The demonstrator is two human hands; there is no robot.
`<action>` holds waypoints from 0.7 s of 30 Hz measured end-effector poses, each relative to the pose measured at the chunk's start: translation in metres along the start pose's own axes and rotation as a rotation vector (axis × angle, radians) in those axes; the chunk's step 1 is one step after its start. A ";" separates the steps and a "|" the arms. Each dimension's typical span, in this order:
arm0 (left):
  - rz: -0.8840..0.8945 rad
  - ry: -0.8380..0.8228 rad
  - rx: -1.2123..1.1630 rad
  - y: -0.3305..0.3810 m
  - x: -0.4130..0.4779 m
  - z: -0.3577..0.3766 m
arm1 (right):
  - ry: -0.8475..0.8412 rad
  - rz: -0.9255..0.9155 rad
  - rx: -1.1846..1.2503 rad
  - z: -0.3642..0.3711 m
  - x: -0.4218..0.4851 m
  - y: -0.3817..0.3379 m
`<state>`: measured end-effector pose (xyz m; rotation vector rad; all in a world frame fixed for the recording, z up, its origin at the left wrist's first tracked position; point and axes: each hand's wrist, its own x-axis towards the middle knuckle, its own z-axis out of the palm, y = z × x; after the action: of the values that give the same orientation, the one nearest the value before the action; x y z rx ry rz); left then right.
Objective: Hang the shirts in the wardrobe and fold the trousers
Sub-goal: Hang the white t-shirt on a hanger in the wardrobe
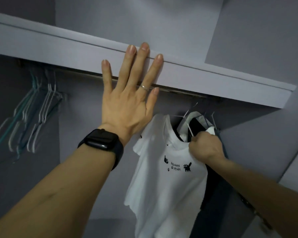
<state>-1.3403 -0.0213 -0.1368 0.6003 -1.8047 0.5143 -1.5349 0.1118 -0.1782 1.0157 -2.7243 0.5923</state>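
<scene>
A white T-shirt [163, 182] with small black cat prints hangs on a white wire hanger [187, 121] below the wardrobe rail [179, 92]. My right hand [206, 146] grips the shirt's collar and the hanger's wire at the shirt's right shoulder. My left hand [127, 98], with a ring and a black watch on the wrist, has its fingers straight and spread, and it rests flat against the front edge of the wardrobe shelf [76, 52]. Whether the hanger's hook sits on the rail I cannot tell.
Dark garments [213, 194] hang right behind the white shirt on the right. A bunch of several bare white and teal hangers [27, 117] hangs at the left of the rail. A wardrobe side wall [265, 134] stands on the right.
</scene>
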 end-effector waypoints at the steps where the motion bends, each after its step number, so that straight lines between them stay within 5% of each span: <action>1: -0.002 0.009 0.007 0.000 0.000 0.001 | 0.034 0.013 -0.006 0.001 0.006 0.001; 6: -0.011 0.007 0.027 0.002 -0.002 0.005 | 0.128 0.079 0.018 -0.007 0.036 -0.013; 21: -0.023 -0.053 0.046 0.008 -0.004 0.002 | 0.020 0.335 -0.051 0.002 0.074 0.017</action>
<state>-1.3454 -0.0157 -0.1417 0.6717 -1.8380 0.5297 -1.6017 0.0787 -0.1633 0.5393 -2.8956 0.5739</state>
